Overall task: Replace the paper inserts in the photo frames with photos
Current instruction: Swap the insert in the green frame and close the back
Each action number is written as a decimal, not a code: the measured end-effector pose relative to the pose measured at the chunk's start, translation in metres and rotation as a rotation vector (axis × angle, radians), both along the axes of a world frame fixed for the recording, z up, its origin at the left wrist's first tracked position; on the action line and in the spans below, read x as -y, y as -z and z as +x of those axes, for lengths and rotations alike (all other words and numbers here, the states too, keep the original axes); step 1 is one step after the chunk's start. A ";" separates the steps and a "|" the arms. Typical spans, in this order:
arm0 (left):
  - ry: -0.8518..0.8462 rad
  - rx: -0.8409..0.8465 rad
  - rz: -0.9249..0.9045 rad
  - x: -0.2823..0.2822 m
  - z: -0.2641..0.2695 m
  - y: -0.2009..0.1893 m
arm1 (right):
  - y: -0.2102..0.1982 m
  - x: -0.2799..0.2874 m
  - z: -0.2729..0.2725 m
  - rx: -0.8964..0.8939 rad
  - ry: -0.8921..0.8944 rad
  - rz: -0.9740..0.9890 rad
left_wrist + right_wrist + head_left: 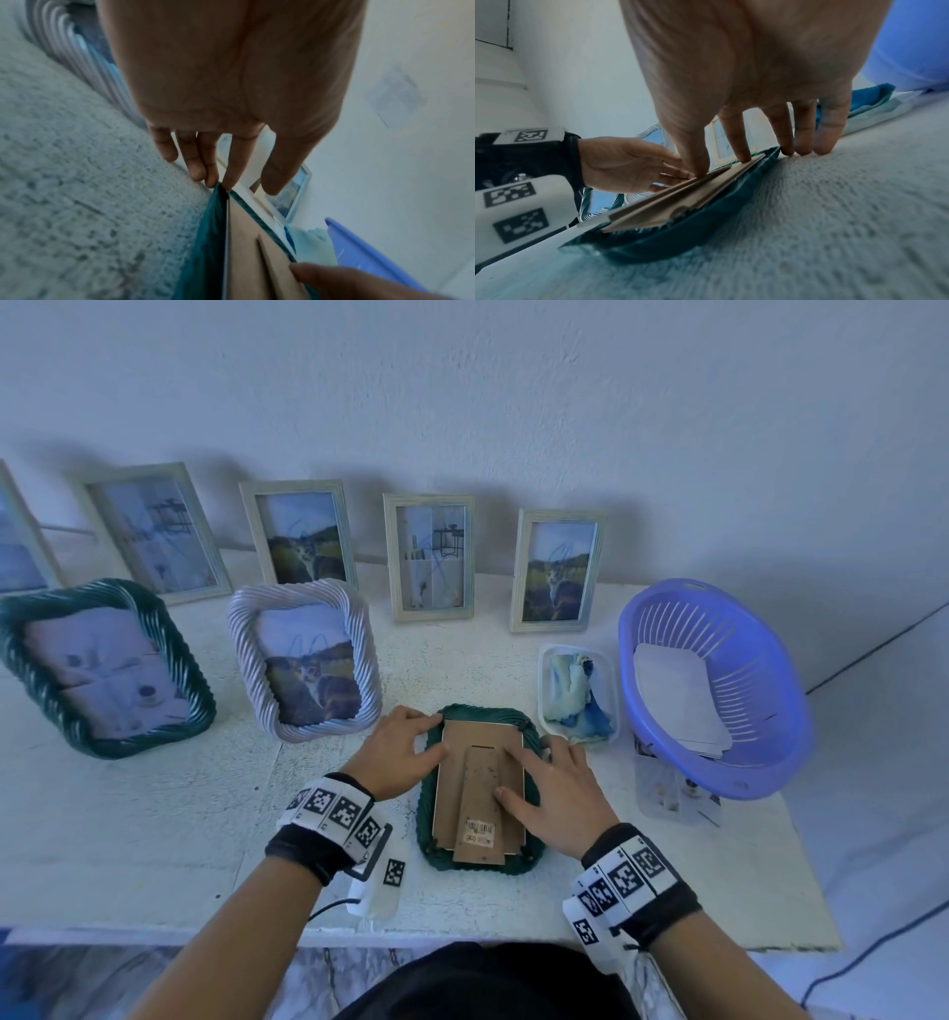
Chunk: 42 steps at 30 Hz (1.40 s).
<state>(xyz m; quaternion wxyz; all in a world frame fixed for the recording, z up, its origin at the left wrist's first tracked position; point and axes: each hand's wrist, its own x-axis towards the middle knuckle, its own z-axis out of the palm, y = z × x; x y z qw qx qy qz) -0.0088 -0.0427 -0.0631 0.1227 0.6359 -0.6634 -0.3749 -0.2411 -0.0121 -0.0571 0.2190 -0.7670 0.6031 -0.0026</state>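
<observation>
I seem to be in a plain room of a home, set up as a small craft corner. In front of me a white table [154, 839] with a rough, textured top stands against a bare, pale painted wall [513, 403]. Standing photo frames [429, 557] line its far edge, with pictures of a cat and of interiors. On the right sit a purple plastic basket [719, 762] holding white sheets and a small clear tub [577, 654] with cloths.
</observation>
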 end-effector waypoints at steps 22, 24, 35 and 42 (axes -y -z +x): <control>-0.033 -0.024 -0.029 0.001 -0.002 0.006 | -0.003 0.000 0.002 -0.025 -0.010 -0.005; -0.049 -0.012 -0.084 -0.005 -0.002 0.004 | -0.005 0.000 0.002 -0.039 -0.009 -0.005; -0.239 -0.152 -0.091 -0.028 0.004 -0.033 | -0.015 -0.017 0.036 0.287 -0.040 -0.092; -0.236 -0.740 -0.073 -0.037 -0.030 -0.094 | -0.045 -0.016 0.026 1.014 0.255 0.234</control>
